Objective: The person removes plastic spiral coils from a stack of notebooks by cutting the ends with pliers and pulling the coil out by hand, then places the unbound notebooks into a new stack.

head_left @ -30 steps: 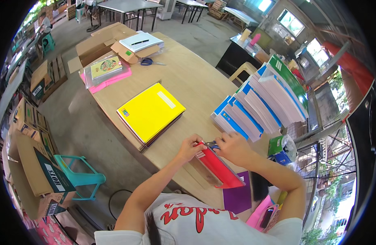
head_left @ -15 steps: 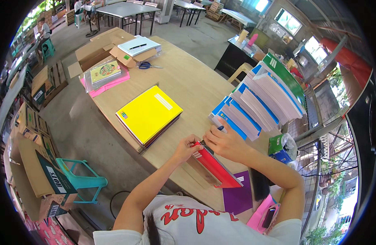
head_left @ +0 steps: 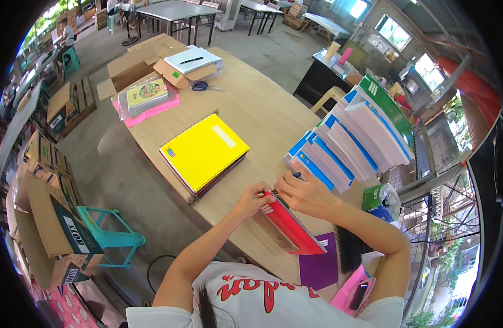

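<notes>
A red spiral notebook [head_left: 288, 225] stands tilted on its edge near the table's front, its wire coil along the upper right side. My left hand [head_left: 253, 200] is closed on its far corner, thumb and fingers pinching the cover. Close beside it, my right hand [head_left: 309, 192] is closed at the far end of the coil. A small dark blue thing [head_left: 298, 175] pokes out between its fingers; most of it is hidden, so its kind does not show. Under the notebook's near end lies a purple cover [head_left: 318, 263]. Left of my hands sits a stack of yellow spiral notebooks [head_left: 205, 150].
Tall stacks of blue-edged paper blocks [head_left: 339, 145] rise on the right, with a green cover [head_left: 390, 106] behind. Farther back lie blue-handled scissors [head_left: 201, 86], an open cardboard box [head_left: 134, 63] and plastic-wrapped booklets [head_left: 147, 94]. A teal stool [head_left: 112, 235] stands left of the table.
The whole scene has shifted slightly to the right in view. Both hands keep their places on the red notebook, with only small finger movement at the coil's far end.
</notes>
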A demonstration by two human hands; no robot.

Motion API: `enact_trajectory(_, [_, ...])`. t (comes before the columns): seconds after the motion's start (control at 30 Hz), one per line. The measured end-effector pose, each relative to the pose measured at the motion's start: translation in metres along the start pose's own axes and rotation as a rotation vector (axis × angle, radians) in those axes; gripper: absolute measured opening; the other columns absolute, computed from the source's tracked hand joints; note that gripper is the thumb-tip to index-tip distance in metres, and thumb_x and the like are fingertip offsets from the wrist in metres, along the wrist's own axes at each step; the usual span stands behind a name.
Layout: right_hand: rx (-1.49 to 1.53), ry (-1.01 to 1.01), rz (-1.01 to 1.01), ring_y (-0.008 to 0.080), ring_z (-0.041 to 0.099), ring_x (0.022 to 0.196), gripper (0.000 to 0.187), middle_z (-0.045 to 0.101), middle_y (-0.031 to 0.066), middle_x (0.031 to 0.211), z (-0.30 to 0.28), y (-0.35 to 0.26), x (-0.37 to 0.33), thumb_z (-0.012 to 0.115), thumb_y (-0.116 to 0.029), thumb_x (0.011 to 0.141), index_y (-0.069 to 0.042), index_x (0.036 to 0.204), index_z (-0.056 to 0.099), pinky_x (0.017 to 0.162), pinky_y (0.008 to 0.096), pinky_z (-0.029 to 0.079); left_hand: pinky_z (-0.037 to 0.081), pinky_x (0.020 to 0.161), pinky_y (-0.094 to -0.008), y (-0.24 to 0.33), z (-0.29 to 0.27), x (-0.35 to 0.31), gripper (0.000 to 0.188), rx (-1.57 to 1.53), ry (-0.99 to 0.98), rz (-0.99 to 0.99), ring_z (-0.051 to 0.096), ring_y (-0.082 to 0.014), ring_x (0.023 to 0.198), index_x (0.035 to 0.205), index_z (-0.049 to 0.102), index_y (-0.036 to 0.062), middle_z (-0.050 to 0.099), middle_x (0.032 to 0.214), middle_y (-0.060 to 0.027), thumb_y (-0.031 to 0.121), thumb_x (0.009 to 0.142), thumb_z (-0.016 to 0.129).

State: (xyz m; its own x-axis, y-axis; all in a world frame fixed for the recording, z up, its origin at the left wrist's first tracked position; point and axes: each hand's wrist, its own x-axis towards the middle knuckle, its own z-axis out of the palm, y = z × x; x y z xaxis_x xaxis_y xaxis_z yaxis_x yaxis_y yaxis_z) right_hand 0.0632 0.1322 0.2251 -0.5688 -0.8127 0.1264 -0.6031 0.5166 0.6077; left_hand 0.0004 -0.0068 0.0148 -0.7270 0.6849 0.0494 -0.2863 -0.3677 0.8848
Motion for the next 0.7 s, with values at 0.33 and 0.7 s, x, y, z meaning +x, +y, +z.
enact_trajectory(0.33, [0.621,-0.281,0.773,0.0262,0.063,0.095,0.038,0.063,0.0079,0.097,0.007,-0.022,-0.043,0.076,-0.033,0.078,-0.009,0.107,0.071,0.097,0.044,0.046,0.05,0.082,-0.0331,0.003,0.01,-0.002,0.023,0.275,0.143,0.144,0.062,-0.0161,0.09,0.092,0.063,0.0056,0.064,0.094,-0.0058,0.016,0.08,0.08])
enact_trajectory(0.7, [0.264,0.308,1.413,0.0306,0.061,0.105,0.04,0.065,0.0149,0.111,-0.067,-0.012,-0.158,0.075,-0.009,0.081,0.0,0.119,0.066,0.094,0.0399,0.046,0.049,0.074,-0.0417,0.102,0.037,0.017,0.032,1.525,-0.148,0.931,0.064,-0.0173,0.089,0.109,0.069,0.0272,0.061,0.085,0.0027,0.02,0.078,0.068])
